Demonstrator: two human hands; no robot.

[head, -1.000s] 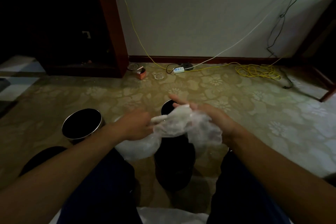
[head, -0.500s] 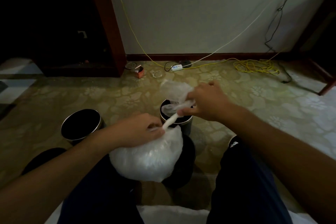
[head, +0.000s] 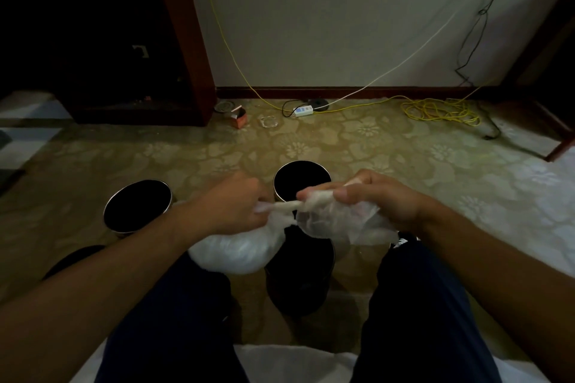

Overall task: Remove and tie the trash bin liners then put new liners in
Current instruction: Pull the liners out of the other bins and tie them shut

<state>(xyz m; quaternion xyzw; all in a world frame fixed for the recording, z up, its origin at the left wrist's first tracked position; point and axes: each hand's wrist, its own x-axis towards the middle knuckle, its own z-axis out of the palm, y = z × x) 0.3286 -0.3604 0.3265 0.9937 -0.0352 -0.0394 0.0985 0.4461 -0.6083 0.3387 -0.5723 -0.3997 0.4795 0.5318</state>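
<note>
The person sits with knees apart, and both hands work a thin white liner point(head: 236, 249) held in the air just in front of the middle bin point(head: 303, 162). The left hand point(head: 230, 205) is curled tight round the liner's neck, and the full, rounded part of the bag hangs below it, over the left thigh. The right hand point(head: 373, 199) grips the loose upper end of the liner, bunched under its thumb and fingers, with slack plastic spilling down below the palm. Between the two hands the neck is twisted into a short white rope point(head: 284, 205), pulled nearly level.

A second bin point(head: 124, 230) stands open on the floor to the left of the middle bin. A dark bin point(head: 298, 283) sits nearer the person, between the knees and right behind the hanging liner. Beyond the middle bin, by the wall, lie a white power strip point(head: 303, 110), a coil of yellow cable point(head: 435, 109) and a small orange box point(head: 239, 117).
</note>
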